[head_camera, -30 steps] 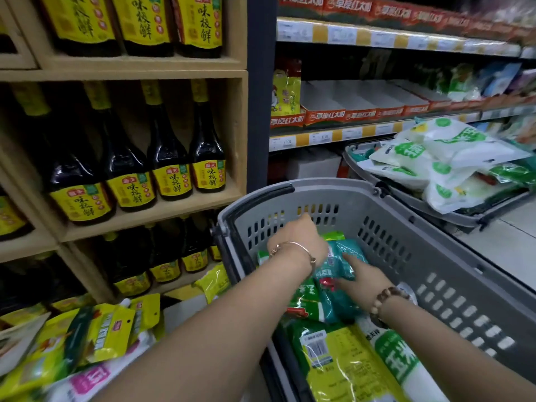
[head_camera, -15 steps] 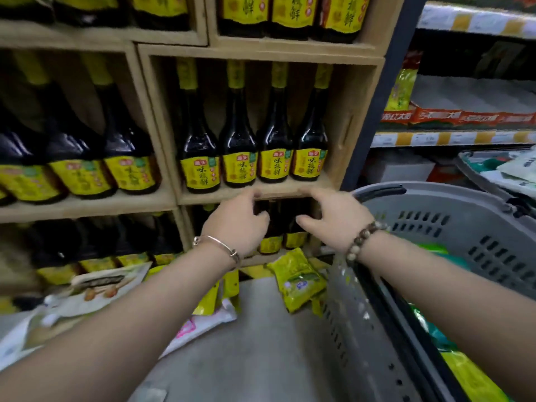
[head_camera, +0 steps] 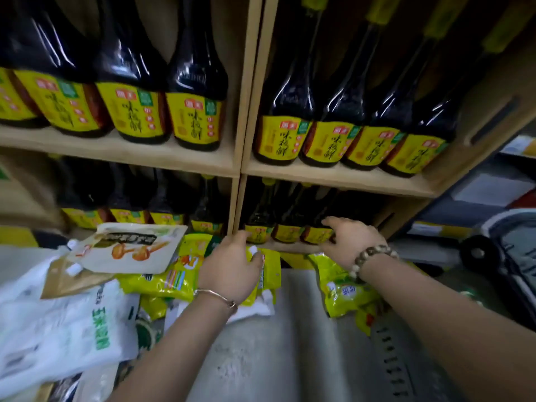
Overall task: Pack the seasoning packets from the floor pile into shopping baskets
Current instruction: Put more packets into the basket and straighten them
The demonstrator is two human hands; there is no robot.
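Head view: left hand (head_camera: 229, 271) is over a yellow-green seasoning packet (head_camera: 271, 266) in the floor pile (head_camera: 162, 282), fingers bent, grip unclear. Right hand (head_camera: 351, 242) is empty, fingers apart, by the bottom-shelf soy sauce bottles (head_camera: 287, 227).

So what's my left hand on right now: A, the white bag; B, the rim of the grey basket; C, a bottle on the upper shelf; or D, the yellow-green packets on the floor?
D: the left hand is down on the yellow-green packets in the floor pile, thumb against one, with the grey basket off to the right.
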